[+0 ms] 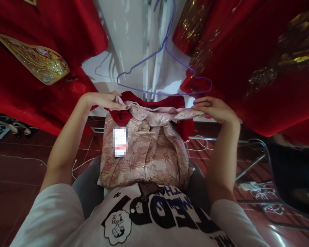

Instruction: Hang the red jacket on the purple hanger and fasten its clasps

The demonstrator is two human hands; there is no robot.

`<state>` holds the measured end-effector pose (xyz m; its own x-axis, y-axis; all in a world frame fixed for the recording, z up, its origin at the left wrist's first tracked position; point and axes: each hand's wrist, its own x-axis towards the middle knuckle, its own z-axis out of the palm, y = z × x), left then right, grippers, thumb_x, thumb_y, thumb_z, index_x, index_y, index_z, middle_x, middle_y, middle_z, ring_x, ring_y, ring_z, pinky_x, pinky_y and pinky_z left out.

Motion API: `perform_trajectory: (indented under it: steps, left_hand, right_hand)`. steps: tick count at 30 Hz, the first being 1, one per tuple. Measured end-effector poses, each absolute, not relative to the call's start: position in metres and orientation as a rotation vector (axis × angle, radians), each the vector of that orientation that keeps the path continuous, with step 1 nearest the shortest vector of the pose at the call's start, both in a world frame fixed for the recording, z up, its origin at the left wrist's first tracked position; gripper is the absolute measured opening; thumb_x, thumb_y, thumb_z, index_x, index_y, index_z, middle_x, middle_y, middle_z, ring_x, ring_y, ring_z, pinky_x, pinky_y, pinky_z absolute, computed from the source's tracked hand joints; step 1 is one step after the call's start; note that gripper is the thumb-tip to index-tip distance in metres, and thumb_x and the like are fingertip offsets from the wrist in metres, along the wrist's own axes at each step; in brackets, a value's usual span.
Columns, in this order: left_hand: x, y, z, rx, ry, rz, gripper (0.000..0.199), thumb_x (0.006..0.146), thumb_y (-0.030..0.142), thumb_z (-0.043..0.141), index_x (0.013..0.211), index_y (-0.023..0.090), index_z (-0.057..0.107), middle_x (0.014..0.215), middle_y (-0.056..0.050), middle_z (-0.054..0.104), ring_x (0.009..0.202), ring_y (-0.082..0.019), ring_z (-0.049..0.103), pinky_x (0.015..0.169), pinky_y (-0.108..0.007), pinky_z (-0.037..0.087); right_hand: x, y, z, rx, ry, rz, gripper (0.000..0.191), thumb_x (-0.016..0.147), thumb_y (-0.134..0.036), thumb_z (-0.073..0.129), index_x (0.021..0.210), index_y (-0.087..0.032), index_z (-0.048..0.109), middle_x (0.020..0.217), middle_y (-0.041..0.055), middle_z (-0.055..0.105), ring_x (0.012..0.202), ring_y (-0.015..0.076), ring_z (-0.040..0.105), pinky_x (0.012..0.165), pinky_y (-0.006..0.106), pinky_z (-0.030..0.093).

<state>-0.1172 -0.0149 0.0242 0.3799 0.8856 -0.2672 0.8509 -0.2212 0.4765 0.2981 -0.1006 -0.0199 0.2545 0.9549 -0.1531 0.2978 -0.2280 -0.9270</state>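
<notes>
The shiny pink brocade garment lies across the person's lap, with its folded body between the grip and the white printed T-shirt. Its upper edge is lifted and spans from side to side, so the long axis of this held strip runs left to right, nearly level, with a small sag in the middle. The left hand pinches the left end between thumb and fingers, and the right hand pinches the right end; neither of the 2 hands looks clearly nearer to the garment. Dark red cloth lies behind the strip and also comes forward near the left hand. Below this hand, 1 white rectangular tag rests on the brocade. Farther out, beyond the strip, the purple wire hanger hangs; its exact depth I cannot tell.
</notes>
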Motion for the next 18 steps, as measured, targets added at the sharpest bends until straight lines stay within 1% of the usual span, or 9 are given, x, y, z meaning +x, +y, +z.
perform_trajectory:
  steps: [1, 2, 3, 5, 7, 10, 13, 15, 18]
  left_hand:
    - [-0.119, -0.015, 0.026, 2.17, 1.389, 0.08, 0.05, 0.08, 0.016, 0.081, 0.125, 0.013, 0.061, 0.093, -0.004, 0.073, 0.096, -0.018, 0.069, 0.085, -0.021, 0.052]
    - [-0.12, -0.014, 0.027, 2.246, 1.304, 0.071, 0.056, 0.077, 0.013, 0.081, 0.127, 0.013, 0.057, 0.095, -0.004, 0.073, 0.096, -0.018, 0.068, 0.085, -0.022, 0.052]
    - [-0.12, -0.013, 0.028, 2.323, 1.259, 0.078, 0.052, 0.078, 0.011, 0.078, 0.125, 0.014, 0.057, 0.094, -0.005, 0.073, 0.093, -0.019, 0.068, 0.084, -0.024, 0.052]
    - [-0.115, -0.009, 0.03, 2.496, 1.283, 0.184, 0.03, 0.081, 0.012, 0.071, 0.109, 0.017, 0.064, 0.091, -0.004, 0.072, 0.086, -0.02, 0.067, 0.085, -0.03, 0.053]
    - [-0.104, -0.006, 0.028, 2.646, 1.267, 0.327, 0.013, 0.084, 0.017, 0.068, 0.097, 0.02, 0.068, 0.095, -0.004, 0.072, 0.092, -0.024, 0.068, 0.094, -0.037, 0.052]
    - [-0.077, -0.003, 0.015, 2.728, 1.079, 0.516, 0.011, 0.087, 0.025, 0.069, 0.097, 0.022, 0.071, 0.112, -0.005, 0.073, 0.117, -0.029, 0.066, 0.112, -0.045, 0.043]
    - [-0.047, 0.001, -0.009, 2.787, 0.81, 0.538, 0.01, 0.093, 0.025, 0.066, 0.101, 0.021, 0.07, 0.136, -0.007, 0.069, 0.132, -0.028, 0.059, 0.119, -0.047, 0.037]
    - [-0.032, 0.004, -0.025, 2.82, 0.712, 0.541, 0.009, 0.097, 0.024, 0.062, 0.101, 0.02, 0.069, 0.147, -0.009, 0.063, 0.138, -0.029, 0.055, 0.119, -0.049, 0.037]
    - [-0.022, 0.006, -0.038, 2.836, 0.693, 0.557, 0.013, 0.1, 0.022, 0.055, 0.105, 0.019, 0.067, 0.144, -0.011, 0.065, 0.134, -0.028, 0.058, 0.116, -0.049, 0.04]
  right_hand:
    - [0.298, -0.102, -0.018, -1.653, -1.14, 0.996, 0.019, 0.077, -0.007, 0.074, 0.088, -0.022, 0.069, 0.079, 0.0026, 0.072, 0.074, 0.0187, 0.069, 0.08, 0.039, 0.064]
    - [0.298, -0.102, -0.017, -1.602, -1.109, 0.975, 0.021, 0.077, -0.006, 0.074, 0.089, -0.022, 0.068, 0.079, 0.0024, 0.072, 0.074, 0.0187, 0.069, 0.08, 0.039, 0.065]
    - [0.298, -0.102, -0.016, -1.555, -1.077, 0.94, 0.023, 0.076, -0.004, 0.073, 0.089, -0.022, 0.067, 0.078, 0.002, 0.071, 0.073, 0.0187, 0.07, 0.08, 0.039, 0.065]
    - [0.299, -0.102, -0.014, -1.491, -1.05, 0.837, 0.026, 0.074, 0.0, 0.071, 0.087, -0.021, 0.066, 0.074, 0.001, 0.069, 0.071, 0.0187, 0.07, 0.077, 0.039, 0.066]
    - [0.3, -0.102, -0.014, -1.476, -1.089, 0.736, 0.024, 0.073, -0.002, 0.072, 0.088, -0.021, 0.069, 0.073, 0.0005, 0.069, 0.068, 0.0177, 0.068, 0.071, 0.037, 0.065]
    - [0.302, -0.102, -0.015, -1.473, -1.151, 0.631, 0.014, 0.077, -0.008, 0.073, 0.087, -0.019, 0.074, 0.073, 0.0007, 0.072, 0.065, 0.0149, 0.064, 0.067, 0.034, 0.063]
    - [0.307, -0.101, -0.018, -1.449, -1.139, 0.557, 0.012, 0.082, -0.008, 0.07, 0.084, -0.019, 0.075, 0.073, 0.0012, 0.072, 0.064, 0.014, 0.064, 0.069, 0.033, 0.062]
    - [0.312, -0.1, -0.022, -1.443, -1.15, 0.524, 0.012, 0.083, -0.009, 0.071, 0.085, -0.019, 0.075, 0.074, 0.0013, 0.073, 0.063, 0.0138, 0.063, 0.071, 0.033, 0.061]
    - [0.324, -0.098, -0.028, -1.493, -1.15, 0.473, 0.014, 0.082, -0.006, 0.071, 0.085, -0.018, 0.075, 0.072, 0.0004, 0.071, 0.059, 0.0132, 0.061, 0.072, 0.034, 0.059]
